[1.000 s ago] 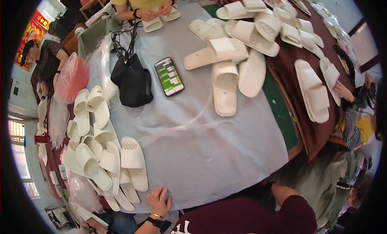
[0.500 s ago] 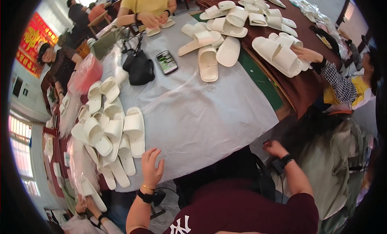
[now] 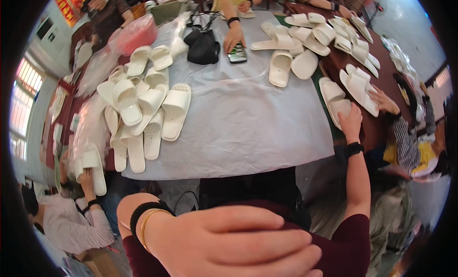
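1. In the head view, two own hands of the person are seen. The left hand (image 3: 241,246) is very near, above the lap; its grip is released, four fingers stretched out to the right, and I see nothing held. Its wrist has one gold bracelet (image 3: 147,229) and one black band (image 3: 143,209).
2. The right hand (image 3: 350,120) touches the near end of one white slipper (image 3: 332,93), at the right edge of the grey surface (image 3: 248,134). Whether this grip is clenched around the slipper, I cannot tell.
3. Just right of it, one co-worker's hand (image 3: 385,101) is at light slippers (image 3: 359,87), which seem to be two, overlapping.
4. The left pile (image 3: 151,103) has about twelve white slippers; some are partly covered, so the exact number is not sure.
5. The far right group (image 3: 280,67) counts at least ten, spread over the grey surface and the dark red surface (image 3: 334,62).
6. At the far side there is one phone (image 3: 237,56), touched by one other co-worker's hand (image 3: 234,38). Left of it lies one black pouch (image 3: 202,48), and farther left one red bundle (image 3: 137,34) in plastic.
7. At the near left, one more slipper (image 3: 98,167) is held by a third co-worker.
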Tool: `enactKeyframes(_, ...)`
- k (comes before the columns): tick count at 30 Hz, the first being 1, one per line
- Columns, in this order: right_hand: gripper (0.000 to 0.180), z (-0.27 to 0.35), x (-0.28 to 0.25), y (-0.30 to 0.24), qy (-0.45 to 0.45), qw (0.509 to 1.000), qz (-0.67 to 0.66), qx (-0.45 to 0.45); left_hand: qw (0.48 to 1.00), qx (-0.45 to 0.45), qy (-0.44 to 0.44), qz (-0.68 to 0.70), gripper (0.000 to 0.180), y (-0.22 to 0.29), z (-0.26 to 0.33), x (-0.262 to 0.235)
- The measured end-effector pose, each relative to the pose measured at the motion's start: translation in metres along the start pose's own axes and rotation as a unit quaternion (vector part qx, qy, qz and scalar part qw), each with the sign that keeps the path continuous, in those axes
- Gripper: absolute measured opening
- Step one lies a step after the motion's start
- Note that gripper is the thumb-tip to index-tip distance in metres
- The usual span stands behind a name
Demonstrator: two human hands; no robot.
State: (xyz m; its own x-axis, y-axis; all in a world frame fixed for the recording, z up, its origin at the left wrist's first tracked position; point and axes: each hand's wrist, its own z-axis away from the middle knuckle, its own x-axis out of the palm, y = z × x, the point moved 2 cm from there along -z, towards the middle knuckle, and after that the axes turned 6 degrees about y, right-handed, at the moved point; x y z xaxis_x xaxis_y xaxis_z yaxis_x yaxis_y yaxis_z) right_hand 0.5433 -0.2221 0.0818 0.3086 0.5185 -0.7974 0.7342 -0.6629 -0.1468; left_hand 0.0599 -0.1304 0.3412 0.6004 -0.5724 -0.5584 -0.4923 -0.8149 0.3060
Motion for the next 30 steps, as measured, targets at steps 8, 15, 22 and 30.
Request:
enactKeyframes(8, 0.079, 0.0, 0.01, -0.012, -0.119, 0.984, 0.124, 0.052, 0.924, 0.113, 0.312, -0.19, 0.014, -0.004, -0.006, 0.025)
enactKeyframes(15, 0.087, -0.008, 0.024, 0.013, -0.1, 0.993, 0.049, -0.026, 0.923, 0.069, 0.335, -0.176, 0.013, -0.001, -0.007, 0.031)
enactKeyframes(22, 0.079, -0.008, 0.007, -0.037, -0.191, 0.981, 0.004, -0.021, 0.981, 0.015, 0.177, -0.075, 0.011, 0.008, 0.026, -0.017)
enactKeyframes(30, 0.045, 0.008, -0.021, -0.038, -0.102, 0.99, -0.096, 0.012, 0.937, -0.335, 0.038, -0.091, 0.033, -0.09, 0.122, 0.006)
